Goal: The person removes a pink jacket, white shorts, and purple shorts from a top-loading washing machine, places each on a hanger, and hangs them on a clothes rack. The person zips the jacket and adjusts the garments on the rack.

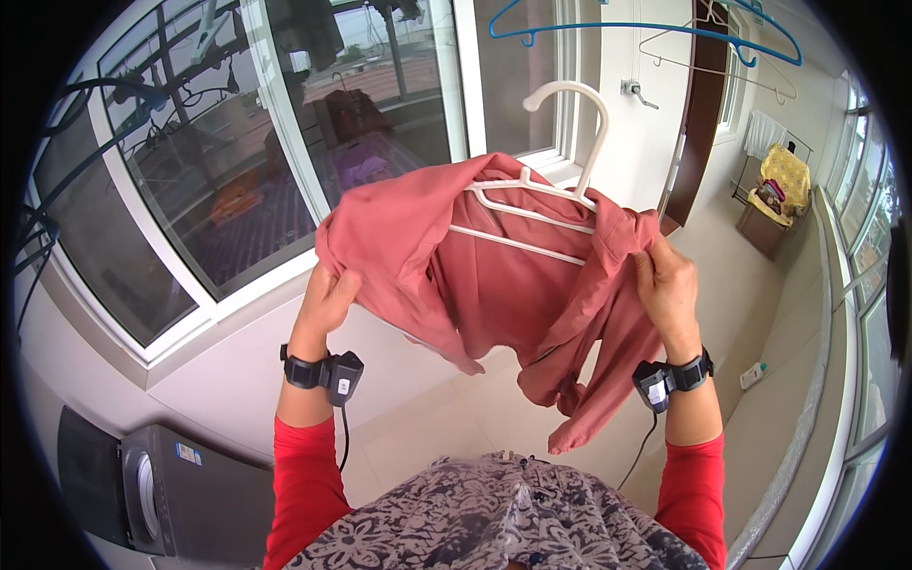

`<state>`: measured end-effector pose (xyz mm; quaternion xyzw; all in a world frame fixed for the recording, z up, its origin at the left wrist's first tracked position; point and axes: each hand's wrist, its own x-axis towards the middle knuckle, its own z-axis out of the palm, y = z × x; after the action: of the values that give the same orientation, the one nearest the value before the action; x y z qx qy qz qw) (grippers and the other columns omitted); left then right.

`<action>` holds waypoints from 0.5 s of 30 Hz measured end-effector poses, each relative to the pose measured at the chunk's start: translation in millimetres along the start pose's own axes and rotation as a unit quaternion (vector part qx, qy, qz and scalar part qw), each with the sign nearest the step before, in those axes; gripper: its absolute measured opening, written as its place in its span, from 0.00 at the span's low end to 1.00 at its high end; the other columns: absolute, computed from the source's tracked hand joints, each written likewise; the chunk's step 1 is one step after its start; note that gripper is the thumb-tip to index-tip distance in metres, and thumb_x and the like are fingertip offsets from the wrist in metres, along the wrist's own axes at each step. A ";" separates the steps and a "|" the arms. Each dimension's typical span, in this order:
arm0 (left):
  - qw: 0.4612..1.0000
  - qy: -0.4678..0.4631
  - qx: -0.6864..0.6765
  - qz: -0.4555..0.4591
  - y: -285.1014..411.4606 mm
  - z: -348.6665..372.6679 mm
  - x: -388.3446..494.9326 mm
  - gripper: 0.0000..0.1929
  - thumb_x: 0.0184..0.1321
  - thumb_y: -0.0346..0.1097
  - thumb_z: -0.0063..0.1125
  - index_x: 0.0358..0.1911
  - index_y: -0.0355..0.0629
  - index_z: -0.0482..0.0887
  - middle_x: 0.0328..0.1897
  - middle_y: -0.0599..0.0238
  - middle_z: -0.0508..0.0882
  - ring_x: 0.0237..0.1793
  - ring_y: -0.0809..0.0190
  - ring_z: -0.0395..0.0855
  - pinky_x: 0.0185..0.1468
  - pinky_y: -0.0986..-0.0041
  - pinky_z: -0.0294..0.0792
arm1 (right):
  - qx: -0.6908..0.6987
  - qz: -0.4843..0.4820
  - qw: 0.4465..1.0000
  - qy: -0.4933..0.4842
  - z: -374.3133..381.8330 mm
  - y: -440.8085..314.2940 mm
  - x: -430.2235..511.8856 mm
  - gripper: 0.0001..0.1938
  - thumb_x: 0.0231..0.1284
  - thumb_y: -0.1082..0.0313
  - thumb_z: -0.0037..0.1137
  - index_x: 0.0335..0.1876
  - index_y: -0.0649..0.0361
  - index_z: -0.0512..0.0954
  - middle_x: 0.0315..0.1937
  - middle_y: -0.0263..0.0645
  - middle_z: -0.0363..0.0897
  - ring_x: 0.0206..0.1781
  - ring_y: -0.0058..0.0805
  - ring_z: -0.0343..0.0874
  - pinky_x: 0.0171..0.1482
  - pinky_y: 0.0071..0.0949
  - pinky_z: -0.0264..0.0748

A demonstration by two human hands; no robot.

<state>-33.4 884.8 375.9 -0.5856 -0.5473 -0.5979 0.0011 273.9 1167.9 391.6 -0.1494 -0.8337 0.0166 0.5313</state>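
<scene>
Between my hands a pink long-sleeved garment (399, 228) is stretched out, its front falling apart at the middle. Inside it sits a white plastic clothes hanger (527, 184), whose hook rises above the collar and touches no rail. My left hand (329, 296) grips the cloth at the left shoulder. Bunched fabric at the right shoulder is pinched in my right hand (664, 285). One sleeve dangles below on the right. The hanger's ends are hidden under the cloth.
Overhead hang a blue hanger (641, 28) and a thin pale hanger (719, 68). Sliding windows (299, 142) stand ahead on the left. A grey washing machine (214, 491) is at lower left. On the right are a yellow-covered chair (787, 178) and a white bottle (752, 376).
</scene>
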 end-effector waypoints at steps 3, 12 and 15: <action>0.994 0.053 0.082 -0.056 14.4 -7.5 54.5 0.27 0.68 0.46 0.46 0.61 0.29 0.65 0.61 0.56 0.73 0.63 0.62 0.68 0.65 0.73 0.57 | -0.043 -0.020 0.998 -0.049 -11.7 4.5 8.7 0.07 0.54 0.69 0.57 0.31 0.60 0.71 0.26 0.44 0.75 0.28 0.48 0.76 0.28 0.41 0.70; 0.987 0.060 -0.114 -0.099 28.8 -8.9 116.3 0.22 0.67 0.40 0.49 0.58 0.34 0.67 0.54 0.67 0.76 0.52 0.70 0.73 0.56 0.76 0.67 | -0.123 -0.021 0.988 -0.091 -22.9 0.2 26.3 0.08 0.56 0.64 0.57 0.32 0.58 0.72 0.25 0.44 0.75 0.30 0.49 0.75 0.29 0.41 0.70; 0.995 0.027 -0.080 -0.057 37.4 8.7 128.7 0.22 0.66 0.42 0.50 0.58 0.34 0.68 0.54 0.67 0.75 0.53 0.70 0.73 0.57 0.76 0.66 | -0.068 -0.046 0.988 -0.128 -15.6 -5.1 17.6 0.08 0.55 0.63 0.57 0.33 0.58 0.73 0.25 0.44 0.76 0.29 0.49 0.76 0.29 0.42 0.71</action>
<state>-43.7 957.8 488.1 -0.5350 -0.5304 -0.6543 -0.0651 279.7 1165.7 414.8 -0.1433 -0.8998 -0.0459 0.4094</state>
